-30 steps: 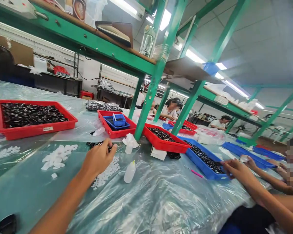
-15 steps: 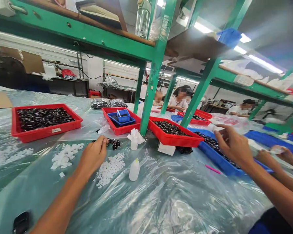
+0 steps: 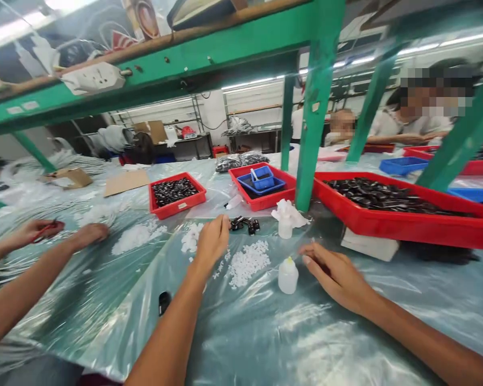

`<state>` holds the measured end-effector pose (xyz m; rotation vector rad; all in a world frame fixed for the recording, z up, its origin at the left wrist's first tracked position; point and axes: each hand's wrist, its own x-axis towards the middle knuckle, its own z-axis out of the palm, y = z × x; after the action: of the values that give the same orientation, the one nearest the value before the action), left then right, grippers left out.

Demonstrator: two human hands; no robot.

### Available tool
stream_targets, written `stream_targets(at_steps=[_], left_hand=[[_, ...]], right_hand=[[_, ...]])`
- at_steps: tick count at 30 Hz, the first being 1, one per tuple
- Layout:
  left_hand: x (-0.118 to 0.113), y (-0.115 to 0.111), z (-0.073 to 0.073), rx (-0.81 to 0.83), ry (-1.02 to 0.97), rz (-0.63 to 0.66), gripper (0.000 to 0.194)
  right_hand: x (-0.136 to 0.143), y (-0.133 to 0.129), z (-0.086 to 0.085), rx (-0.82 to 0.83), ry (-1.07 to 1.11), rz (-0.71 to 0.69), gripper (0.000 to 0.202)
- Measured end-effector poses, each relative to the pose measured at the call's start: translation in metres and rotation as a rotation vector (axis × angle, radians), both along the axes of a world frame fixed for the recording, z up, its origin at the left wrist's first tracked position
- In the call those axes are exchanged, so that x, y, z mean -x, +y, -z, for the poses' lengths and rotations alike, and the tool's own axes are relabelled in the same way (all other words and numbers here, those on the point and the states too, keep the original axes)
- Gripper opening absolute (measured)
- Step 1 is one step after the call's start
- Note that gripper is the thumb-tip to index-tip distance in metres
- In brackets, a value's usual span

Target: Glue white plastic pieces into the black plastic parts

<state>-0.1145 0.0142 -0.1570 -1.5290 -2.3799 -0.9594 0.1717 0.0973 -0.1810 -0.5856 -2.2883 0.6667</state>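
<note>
My left hand (image 3: 214, 241) is closed, fingers pressed together beside a small group of glossy black pieces (image 3: 247, 225); anything inside the grip is hidden. My right hand (image 3: 338, 276) hovers over the table with bent fingers, thumb and forefinger slightly apart, and nothing shows between them. Just left of it stands a squat white squeeze bottle (image 3: 288, 276) with a yellowish tip. Behind that, a white container (image 3: 285, 229) has crumpled tissue (image 3: 288, 212) on it. Between my hands lies a spread of tiny white pieces (image 3: 248, 264). Larger white pieces (image 3: 190, 238) lie beyond my left wrist.
Red trays of black parts (image 3: 177, 213) (image 3: 410, 228) stand left and right; another red tray (image 3: 265, 202) holds blue bins (image 3: 261, 179). A green post (image 3: 312, 118) rises behind the tissue. At left, another person's hands (image 3: 89, 236) work, one with a red-handled tool (image 3: 44, 231).
The view has swung left, bringing another person's arms into sight at left. My right hand has come from beside the blue tray to the squeeze bottle. My left hand stays by the black pieces.
</note>
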Motion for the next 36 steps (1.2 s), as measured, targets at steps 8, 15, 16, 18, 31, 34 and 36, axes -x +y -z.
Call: stream_targets(at_steps=[8, 15, 16, 18, 31, 34, 36], left_hand=[[0.045, -0.019, -0.016, 0.041, 0.115, -0.336, 0.013], [0.015, 0.009, 0.026, 0.124, 0.197, 0.050, 0.034], [0.013, 0.012, 0.030, 0.137, 0.201, 0.084, 0.037], [0.014, 0.015, 0.036, 0.153, 0.207, 0.103, 0.038], [0.016, 0.009, 0.028, 0.069, 0.104, 0.124, 0.028], [0.012, 0.005, 0.016, -0.008, 0.054, 0.146, 0.028], [0.009, 0.003, 0.011, -0.054, 0.015, 0.181, 0.027]], right_hand=[[0.001, 0.003, 0.007, 0.103, -0.119, -0.130, 0.027], [0.002, -0.002, 0.004, 0.072, -0.140, -0.173, 0.028], [0.002, -0.003, 0.004, 0.069, -0.138, -0.177, 0.028], [0.002, -0.003, 0.003, 0.065, -0.133, -0.173, 0.028], [0.000, 0.008, 0.005, 0.046, -0.080, -0.138, 0.024], [0.000, 0.016, 0.007, 0.062, -0.065, -0.063, 0.021], [0.003, 0.024, 0.010, 0.098, -0.062, 0.023, 0.019]])
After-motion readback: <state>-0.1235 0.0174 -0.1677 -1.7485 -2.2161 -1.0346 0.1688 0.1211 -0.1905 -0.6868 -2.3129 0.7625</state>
